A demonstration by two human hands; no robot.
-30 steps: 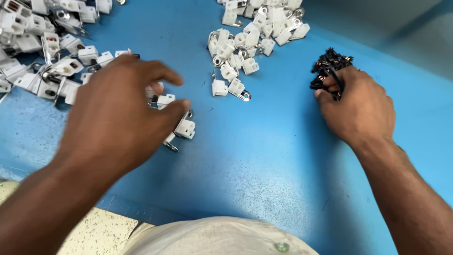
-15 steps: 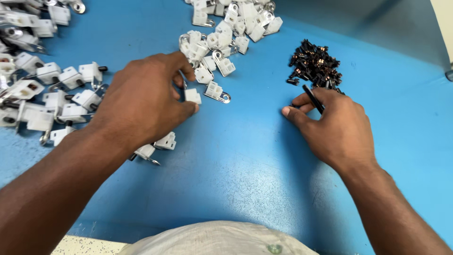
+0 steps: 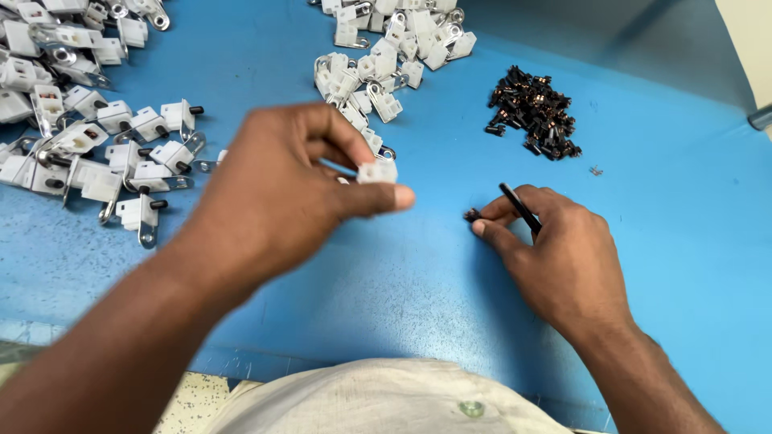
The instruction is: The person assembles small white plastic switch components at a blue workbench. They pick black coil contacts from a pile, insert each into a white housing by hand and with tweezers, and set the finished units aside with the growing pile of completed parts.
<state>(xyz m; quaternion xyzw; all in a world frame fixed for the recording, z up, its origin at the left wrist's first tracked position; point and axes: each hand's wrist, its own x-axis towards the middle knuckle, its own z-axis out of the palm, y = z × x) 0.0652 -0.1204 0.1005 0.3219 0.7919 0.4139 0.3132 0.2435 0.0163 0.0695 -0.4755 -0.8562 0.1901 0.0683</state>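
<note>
My left hand (image 3: 281, 189) is raised over the blue table (image 3: 402, 281) and pinches a small white plastic part (image 3: 376, 171) between thumb and fingers. My right hand (image 3: 563, 257) rests on the table to the right. It grips a thin black tool (image 3: 519, 206) and pinches a tiny black piece (image 3: 471, 214) at its fingertips. A pile of small black pieces (image 3: 535, 112) lies beyond the right hand.
A heap of white plastic parts with metal brackets (image 3: 88, 137) spreads over the left of the table. Another cluster of white parts (image 3: 386, 48) lies at the top centre. A loose tiny piece (image 3: 596, 170) sits right of the black pile. My light shirt (image 3: 386, 402) is at the bottom.
My left hand has lifted a white part off the table toward the centre. My right hand has drawn back from the black pile, now pinching one black piece.
</note>
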